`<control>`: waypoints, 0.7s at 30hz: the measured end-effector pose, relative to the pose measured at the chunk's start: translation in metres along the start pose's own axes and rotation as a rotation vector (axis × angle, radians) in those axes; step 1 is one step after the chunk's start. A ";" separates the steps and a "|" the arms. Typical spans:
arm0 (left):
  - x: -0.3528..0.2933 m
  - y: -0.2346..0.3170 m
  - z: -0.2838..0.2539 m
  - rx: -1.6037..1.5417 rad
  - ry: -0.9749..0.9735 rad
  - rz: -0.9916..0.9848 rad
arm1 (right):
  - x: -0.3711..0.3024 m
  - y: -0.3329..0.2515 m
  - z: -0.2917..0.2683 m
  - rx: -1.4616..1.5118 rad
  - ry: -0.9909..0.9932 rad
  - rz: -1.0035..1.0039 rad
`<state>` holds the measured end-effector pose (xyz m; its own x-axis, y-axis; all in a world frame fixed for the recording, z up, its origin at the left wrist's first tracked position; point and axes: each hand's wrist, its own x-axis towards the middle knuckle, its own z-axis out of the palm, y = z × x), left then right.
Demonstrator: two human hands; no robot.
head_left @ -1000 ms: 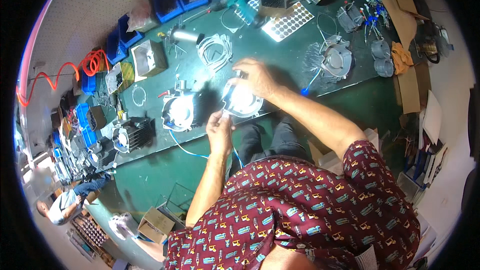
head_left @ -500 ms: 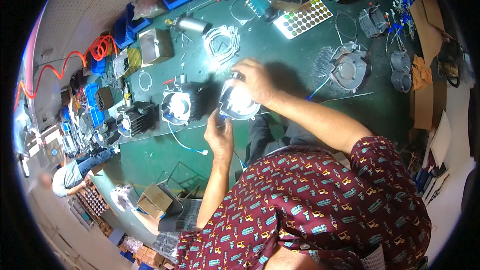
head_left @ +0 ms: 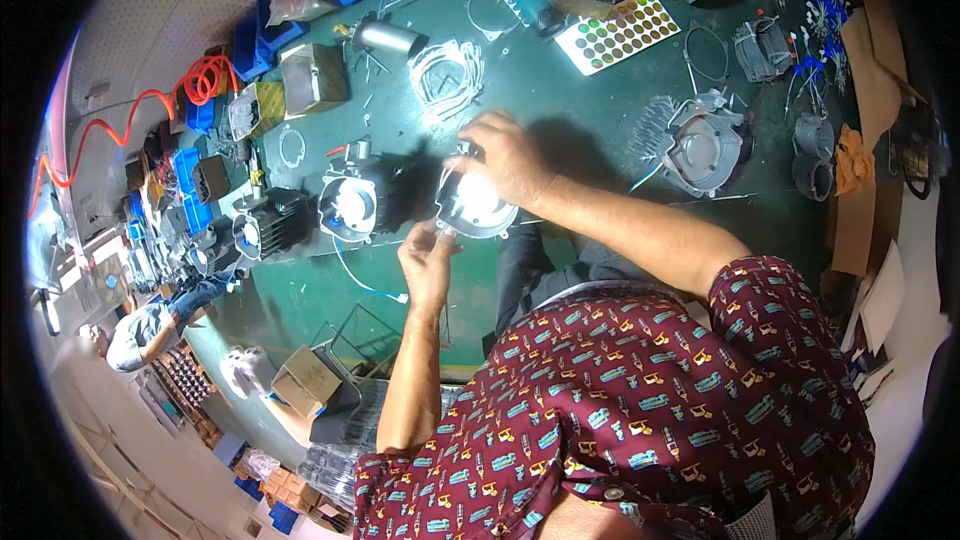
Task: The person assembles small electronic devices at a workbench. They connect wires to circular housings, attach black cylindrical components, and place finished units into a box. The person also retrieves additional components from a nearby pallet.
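Our right hand (head_left: 505, 155) closes over the top of the round silver metal housing (head_left: 474, 204) near the green bench's (head_left: 600, 100) front edge; our left hand (head_left: 428, 258) pinches its lower rim; best we keep it steady, grip even.

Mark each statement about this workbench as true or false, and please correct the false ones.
1. The right hand rests on top of a round metal housing. True.
2. The left hand lies flat on the green bench, far from the housing. False: it is raised at the housing's lower left edge.
3. A second round housing with a black finned body stands to the left of the held one. True.
4. An orange coiled hose lies at the far left of the bench. True.
5. The sheet of coloured round stickers lies under the right hand. False: it lies further back, apart from the hand.
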<state>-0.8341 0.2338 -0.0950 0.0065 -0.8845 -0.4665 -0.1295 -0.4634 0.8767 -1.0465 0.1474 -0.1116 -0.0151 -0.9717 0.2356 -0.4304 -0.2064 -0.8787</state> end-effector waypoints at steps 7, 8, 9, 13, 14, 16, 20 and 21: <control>-0.001 -0.008 0.004 -0.019 0.020 0.018 | 0.001 -0.003 0.002 -0.014 -0.019 0.025; -0.003 -0.019 0.004 0.107 0.044 0.108 | 0.000 -0.004 0.002 -0.009 -0.006 0.015; -0.003 -0.023 0.007 0.230 0.066 0.196 | -0.002 -0.004 0.001 -0.006 0.005 0.006; -0.004 -0.020 0.010 0.439 0.144 0.230 | -0.001 -0.001 -0.001 0.008 0.007 0.006; -0.004 -0.014 0.012 0.454 0.149 0.265 | 0.000 -0.002 -0.001 -0.017 -0.007 -0.007; -0.005 0.004 0.014 0.624 0.104 0.259 | -0.002 -0.002 -0.003 -0.009 -0.016 -0.019; -0.001 -0.004 0.010 0.557 0.088 0.228 | -0.003 -0.002 -0.001 -0.010 -0.019 -0.007; -0.001 -0.004 0.009 0.502 0.084 0.204 | -0.003 -0.003 -0.001 -0.017 -0.019 -0.002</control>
<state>-0.8430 0.2369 -0.0992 0.0087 -0.9645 -0.2640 -0.5934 -0.2175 0.7749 -1.0459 0.1512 -0.1098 0.0030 -0.9734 0.2290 -0.4453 -0.2064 -0.8713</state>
